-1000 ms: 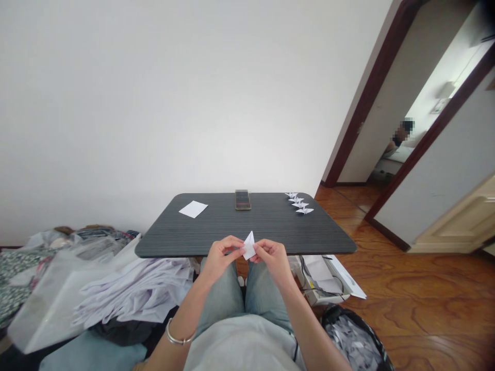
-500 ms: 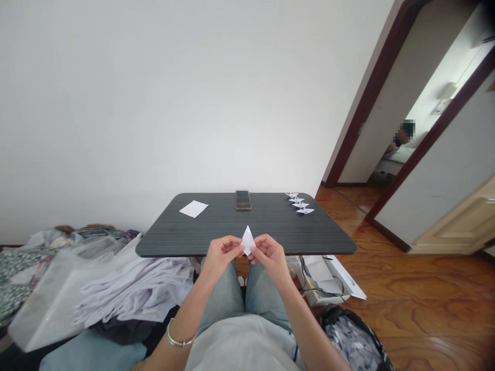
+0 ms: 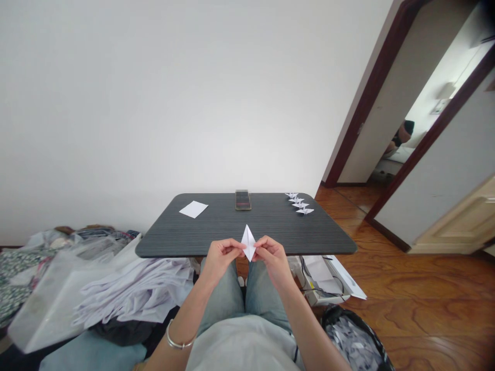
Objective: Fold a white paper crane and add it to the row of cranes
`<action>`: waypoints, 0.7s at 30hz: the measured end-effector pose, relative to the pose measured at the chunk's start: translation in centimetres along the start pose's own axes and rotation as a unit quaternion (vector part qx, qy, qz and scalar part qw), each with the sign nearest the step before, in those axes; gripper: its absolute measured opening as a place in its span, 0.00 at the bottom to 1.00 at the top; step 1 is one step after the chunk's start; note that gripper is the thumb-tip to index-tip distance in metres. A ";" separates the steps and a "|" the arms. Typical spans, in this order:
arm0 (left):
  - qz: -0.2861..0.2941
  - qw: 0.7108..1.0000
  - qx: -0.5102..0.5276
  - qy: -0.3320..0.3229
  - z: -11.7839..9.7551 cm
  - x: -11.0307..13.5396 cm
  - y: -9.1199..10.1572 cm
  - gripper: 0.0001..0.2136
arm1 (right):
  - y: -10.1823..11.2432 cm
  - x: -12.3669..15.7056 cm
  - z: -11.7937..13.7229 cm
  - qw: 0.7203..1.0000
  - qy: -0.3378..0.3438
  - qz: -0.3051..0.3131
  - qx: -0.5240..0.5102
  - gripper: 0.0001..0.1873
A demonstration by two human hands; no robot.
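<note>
A folded white paper (image 3: 248, 243), narrow and diamond-shaped with pointed ends, stands upright between my hands just above the table's near edge. My left hand (image 3: 222, 256) pinches its left side with the fingertips. My right hand (image 3: 274, 259) pinches its right side. Part of the lower paper is hidden by my fingers. On the dark grey wood-grain table (image 3: 266, 226) lie a flat white paper sheet (image 3: 193, 209) and a row of several white origami cranes (image 3: 300, 204).
A phone (image 3: 243, 200) lies at the table's far edge. Left of my knees are white cloth (image 3: 131, 293) and plastic sheeting. A box with cables (image 3: 320, 278) and a black bag of paper scraps (image 3: 350, 340) sit to the right. A person (image 3: 400, 139) sits beyond the doorway.
The folded paper has turned from a tilted pose to upright, and it now shows a longer diamond shape. My hands have stayed near the table's near edge.
</note>
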State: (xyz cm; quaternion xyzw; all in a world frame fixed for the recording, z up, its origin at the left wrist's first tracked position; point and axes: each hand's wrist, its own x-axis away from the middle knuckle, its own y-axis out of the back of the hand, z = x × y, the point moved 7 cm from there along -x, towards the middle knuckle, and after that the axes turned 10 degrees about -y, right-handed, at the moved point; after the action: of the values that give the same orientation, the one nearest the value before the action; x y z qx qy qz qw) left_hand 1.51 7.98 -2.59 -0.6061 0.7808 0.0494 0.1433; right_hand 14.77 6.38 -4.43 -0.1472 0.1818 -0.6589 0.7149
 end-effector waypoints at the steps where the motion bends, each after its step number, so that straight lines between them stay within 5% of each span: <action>1: 0.006 1.000 -0.007 -0.006 -0.2 0.0 0.0 0.04 | 0.0 0.0 0.0 1.000 0.002 -0.001 0.000 0.02; 7: 0.046 0.999 0.029 -0.005 -1.2 0.2 -1.0 0.09 | -0.1 0.0 0.6 0.999 0.037 -0.015 0.030 0.02; 14: 0.004 0.998 0.048 0.031 -0.5 0.3 -1.1 0.14 | -0.8 0.5 1.4 0.994 0.069 -0.006 0.085 0.04; 21: -0.003 1.000 0.000 0.018 -0.7 0.1 -0.8 0.13 | -0.5 0.1 0.3 0.995 0.008 -0.018 0.098 0.11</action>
State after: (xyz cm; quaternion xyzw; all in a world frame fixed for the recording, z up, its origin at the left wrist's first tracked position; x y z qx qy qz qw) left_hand 2.18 7.46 -1.82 -0.6094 0.7813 0.0382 0.1297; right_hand 14.49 6.21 -3.91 -0.0740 0.1191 -0.6876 0.7125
